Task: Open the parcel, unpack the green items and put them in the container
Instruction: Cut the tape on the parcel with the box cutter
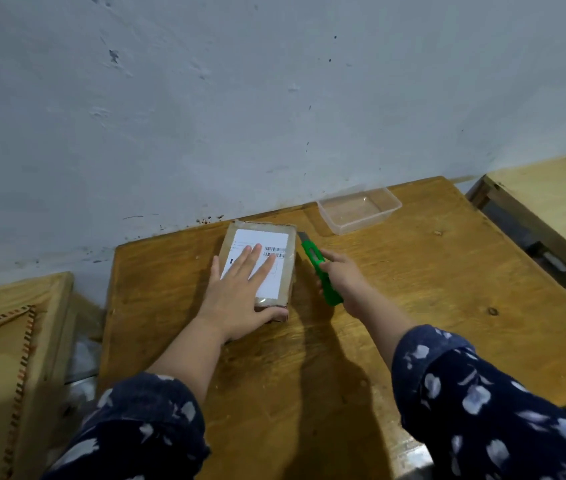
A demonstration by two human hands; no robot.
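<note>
A taped brown cardboard parcel [286, 282] with a white barcode label lies on the wooden table [413, 299], near the wall. My left hand [240, 292] presses flat on top of it, fingers spread over the label. My right hand [342, 277] grips a green utility knife [319, 268], whose blade tip sits at the parcel's far right corner. A clear plastic container [359, 209], with nothing inside, stands beyond the knife at the table's back edge.
A pale blue wall rises directly behind the table. A second wooden table [551, 199] stands to the right across a gap. A wooden piece with a notched edge [4, 358] sits at the lower left.
</note>
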